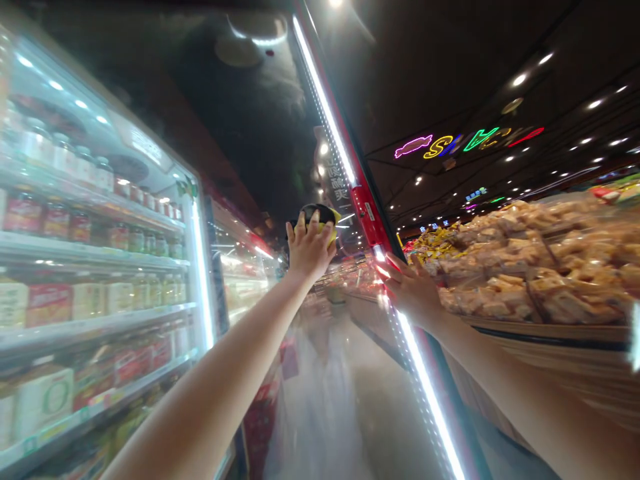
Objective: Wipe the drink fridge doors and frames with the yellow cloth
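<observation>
A glass door point(325, 373) with a lit strip along its red-edged frame point(367, 217) stands swung out in front of me. My left hand point(311, 245) is raised to the glass near the middle, its fingers wrapped over a black and yellow pad point(323, 215) that lies against the pane. Lower on the right, my right hand point(413, 288) rests on the door's frame, its fingers over the bright strip beneath the red section. Motion blurs the fingertips of my right hand a little.
On the left, a lit refrigerator point(203, 267) holds shelves of bottles, jars and cartons. Beyond the door on the right stands a long display of bagged goods point(545, 267) on a wooden-sided counter point(565, 367). Neon signs point(440, 147) hang above.
</observation>
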The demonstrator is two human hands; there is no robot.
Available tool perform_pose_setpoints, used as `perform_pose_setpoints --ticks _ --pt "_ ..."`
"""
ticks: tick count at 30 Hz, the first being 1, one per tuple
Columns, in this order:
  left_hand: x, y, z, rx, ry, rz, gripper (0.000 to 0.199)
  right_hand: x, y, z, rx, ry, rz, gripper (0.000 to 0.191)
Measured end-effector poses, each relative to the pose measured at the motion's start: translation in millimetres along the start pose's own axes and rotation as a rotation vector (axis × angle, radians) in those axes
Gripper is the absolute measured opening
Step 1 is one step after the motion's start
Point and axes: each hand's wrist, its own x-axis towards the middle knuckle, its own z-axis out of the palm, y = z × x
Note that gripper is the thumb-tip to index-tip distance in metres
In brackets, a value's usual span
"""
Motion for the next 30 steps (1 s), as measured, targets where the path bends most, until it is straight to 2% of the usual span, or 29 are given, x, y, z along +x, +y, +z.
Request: perform_pose_setpoints --ticks 2,3,4,6,8,10,14,16,18,22,24,26,29,30 --pt "-27 -5 -0.9 0.019 0.036 -0.017 0.043 -3 -2 3 0.012 -0.001 0.048 0.041" --pt "-44 -5 -0.1 0.022 0.036 0.017 0.043 -4 -4 4 0.021 0.000 0.076 0.042" --pt "-62 -3 1.3 0.018 0.022 0.086 0.043 -5 -5 5 0.032 0.000 0.104 0.043" --pt "-89 -1 3.3 -0.021 -0.067 0.325 0.045 -7 -8 4 0.054 -0.008 0.133 0.046" --pt "-97 -5 1.9 -0.050 -0.122 0.449 0.045 -8 -10 3 0.070 0.006 0.127 0.048" --pt "-86 -17 -3.8 -0.059 -0.110 0.433 0.045 -10 -11 3 0.080 0.062 0.104 0.047" --pt "-35 -51 -16.0 -0.048 0.031 0.183 0.042 -14 -13 8 0.034 0.168 0.072 0.043" --pt "-18 -60 -17.2 -0.055 0.043 0.154 0.044 -14 -15 9 -0.007 0.186 0.063 0.043" --pt "-11 -61 -15.1 -0.087 -0.021 0.312 0.046 -13 -16 8 -0.030 0.175 0.053 0.043" --pt "-3 -59 -10.5 -0.176 -0.190 0.784 0.040 -8 -19 2 -0.049 0.104 0.044 0.046" --pt "11 -64 -12.3 -0.205 -0.221 0.878 0.038 -6 -22 -1 -0.095 0.080 0.049 0.047" --pt "31 -69 -15.7 -0.220 -0.191 0.813 0.039 -5 -25 -2 -0.140 0.059 0.069 0.046" --pt "51 -70 -16.4 -0.223 -0.097 0.555 0.044 -4 -32 -3 -0.160 0.008 0.134 0.047" --pt "52 -68 -14.4 -0.231 -0.092 0.519 0.045 -4 -35 -4 -0.156 -0.022 0.168 0.049"
